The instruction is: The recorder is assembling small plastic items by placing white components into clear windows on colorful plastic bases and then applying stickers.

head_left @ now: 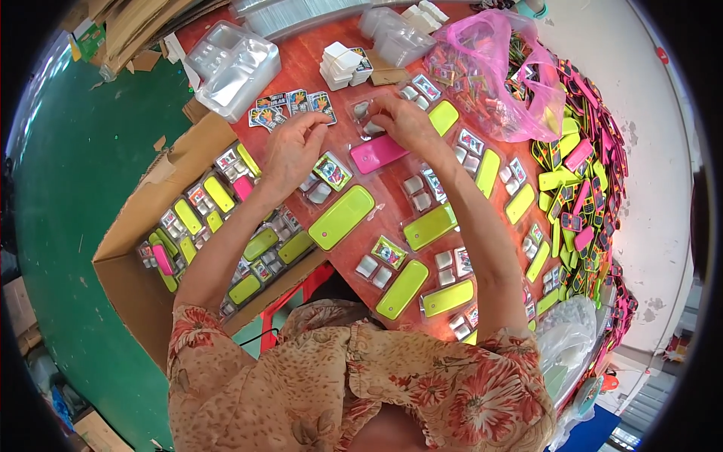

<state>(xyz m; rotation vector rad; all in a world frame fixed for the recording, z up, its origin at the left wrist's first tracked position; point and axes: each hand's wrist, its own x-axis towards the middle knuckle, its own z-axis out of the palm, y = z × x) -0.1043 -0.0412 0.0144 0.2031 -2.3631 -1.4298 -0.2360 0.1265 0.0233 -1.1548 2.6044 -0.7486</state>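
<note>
Red table [312,60], yellow-green toy phones [341,217] in clear packs, pink bag [489,71], stacked clear trays [233,64]
</note>
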